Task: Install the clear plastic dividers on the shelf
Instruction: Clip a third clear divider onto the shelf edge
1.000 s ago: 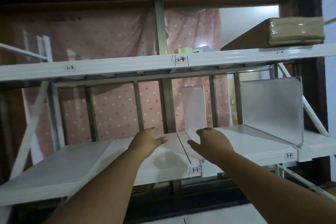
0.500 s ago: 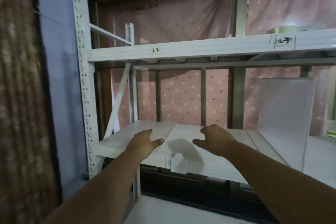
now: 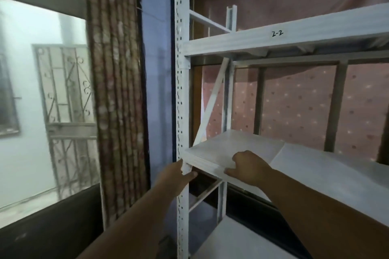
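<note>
The white metal shelf board (image 3: 235,147) fills the right half of the view at waist height. My right hand (image 3: 247,165) rests on its front left part, fingers spread, holding nothing. My left hand (image 3: 175,175) is at the shelf's front left corner, against the perforated white upright post (image 3: 182,94), fingers loosely apart and empty. No clear plastic divider is in view.
An upper shelf beam (image 3: 284,38) marked "2-2" runs above. A pink dotted cloth (image 3: 294,107) hangs behind the rack. A patterned curtain (image 3: 115,90) and a window (image 3: 42,90) with a metal grille stand to the left. A lower shelf (image 3: 242,242) lies below.
The view has swung left, so the standing dividers have left the frame. Both hands have moved left along the shelf; the left one has reached the corner post.
</note>
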